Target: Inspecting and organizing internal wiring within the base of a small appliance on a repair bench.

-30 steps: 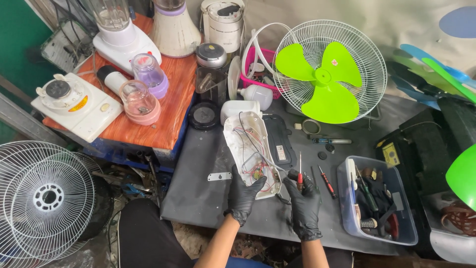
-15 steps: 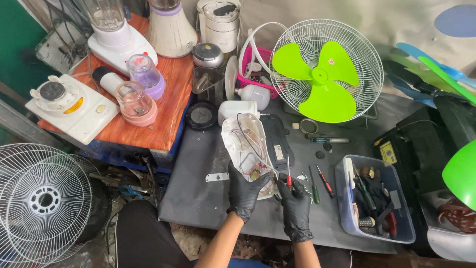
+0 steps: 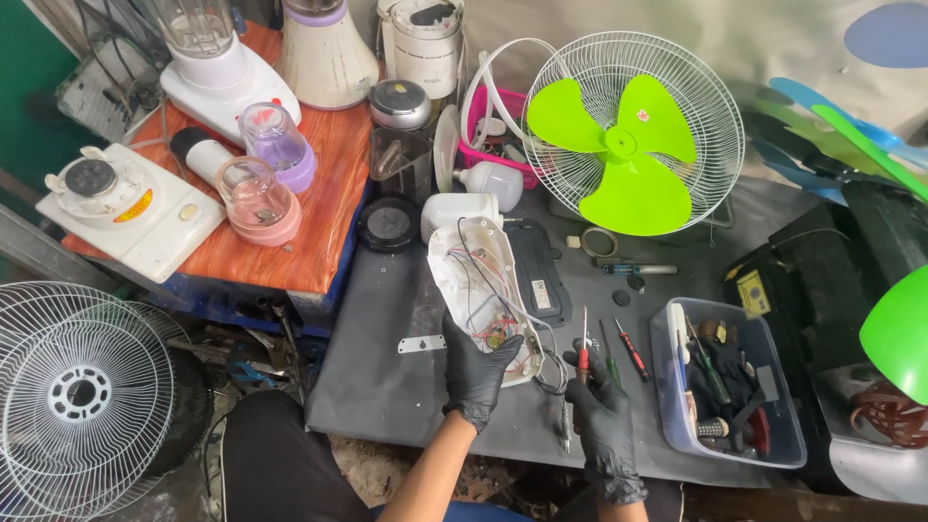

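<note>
The left hand (image 3: pixel 476 372), in a black glove, grips the near end of an opened white appliance housing (image 3: pixel 480 290) lying on the grey mat (image 3: pixel 387 358), fingers curled over its edge beside the exposed wiring (image 3: pixel 493 290). The right hand (image 3: pixel 601 416), also gloved, is closed around a red-handled screwdriver (image 3: pixel 584 350) held upright, just right of the housing. A clear plastic tool bin (image 3: pixel 677 387) stands nearby.

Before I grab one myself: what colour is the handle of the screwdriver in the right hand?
Red screwdriver, head view.
</note>
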